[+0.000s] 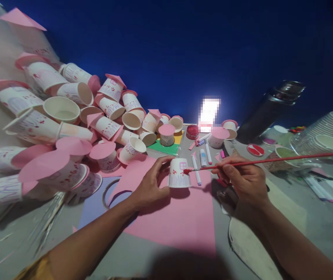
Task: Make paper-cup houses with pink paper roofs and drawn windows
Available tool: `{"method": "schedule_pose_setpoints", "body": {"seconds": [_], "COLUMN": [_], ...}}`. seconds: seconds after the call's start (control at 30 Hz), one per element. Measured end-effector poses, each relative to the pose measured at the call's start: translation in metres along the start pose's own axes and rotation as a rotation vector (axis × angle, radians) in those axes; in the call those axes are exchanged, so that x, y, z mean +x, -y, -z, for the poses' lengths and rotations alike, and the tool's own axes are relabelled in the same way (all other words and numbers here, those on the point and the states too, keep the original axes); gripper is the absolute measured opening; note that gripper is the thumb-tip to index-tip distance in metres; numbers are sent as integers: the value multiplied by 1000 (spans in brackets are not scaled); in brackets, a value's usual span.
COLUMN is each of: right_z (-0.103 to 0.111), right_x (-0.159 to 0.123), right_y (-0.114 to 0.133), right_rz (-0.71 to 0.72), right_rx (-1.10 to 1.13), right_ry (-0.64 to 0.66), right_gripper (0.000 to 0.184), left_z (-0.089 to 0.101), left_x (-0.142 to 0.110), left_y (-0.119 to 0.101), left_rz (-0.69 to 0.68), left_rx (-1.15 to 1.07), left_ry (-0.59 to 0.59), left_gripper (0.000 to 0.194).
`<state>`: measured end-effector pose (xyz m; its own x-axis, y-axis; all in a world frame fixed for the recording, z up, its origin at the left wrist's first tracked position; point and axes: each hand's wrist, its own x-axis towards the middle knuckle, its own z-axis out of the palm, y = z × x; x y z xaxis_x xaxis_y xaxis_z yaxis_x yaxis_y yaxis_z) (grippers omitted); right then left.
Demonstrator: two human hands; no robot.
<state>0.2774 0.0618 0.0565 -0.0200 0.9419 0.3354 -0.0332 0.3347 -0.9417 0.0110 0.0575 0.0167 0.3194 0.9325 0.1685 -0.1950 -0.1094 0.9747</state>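
Observation:
My left hand (156,182) grips a white paper cup (175,179) from its left side. The cup is upside down, with a pink window, red dabs and pale purple strokes on its wall. In my right hand (240,179) is a red-handled paintbrush (259,160), fingers closed round the handle. Its red-loaded tip meets the right part of the cup's wall, just below the window. Under both lies a sheet of pink paper (189,221). Behind the cup are several markers (203,158) and an open jar of red paint (192,132).
Painted cups with pink paper roofs (108,151) pile up on the left. A roll of tape (106,193) lies on purple paper (92,206). A dark flask (267,109), stacked plain cups (323,132) and a red lid (255,150) stand right. A bright phone-like screen (209,112) is at the back.

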Motion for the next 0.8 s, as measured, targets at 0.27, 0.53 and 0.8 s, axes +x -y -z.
{"method": "schedule_pose_setpoints", "body": {"seconds": [0.27,0.53,0.8], "right_z": [4,9,12], "right_x": [10,13,12], "right_y": [12,4,-3], "right_rz": [-50,-78,-129], "right_rx": [156,95,85], "right_ry": [-135,-208,-223], "right_gripper": [26,24,21], "left_z": [3,0,0], "left_x": [-1,0,0], "left_y": [-5,-7,-12], "left_rz": [-57,-120,-93], "left_rx": [262,282,312], "left_ry": [-109,-242,-304], "left_gripper": [74,69,69]}}
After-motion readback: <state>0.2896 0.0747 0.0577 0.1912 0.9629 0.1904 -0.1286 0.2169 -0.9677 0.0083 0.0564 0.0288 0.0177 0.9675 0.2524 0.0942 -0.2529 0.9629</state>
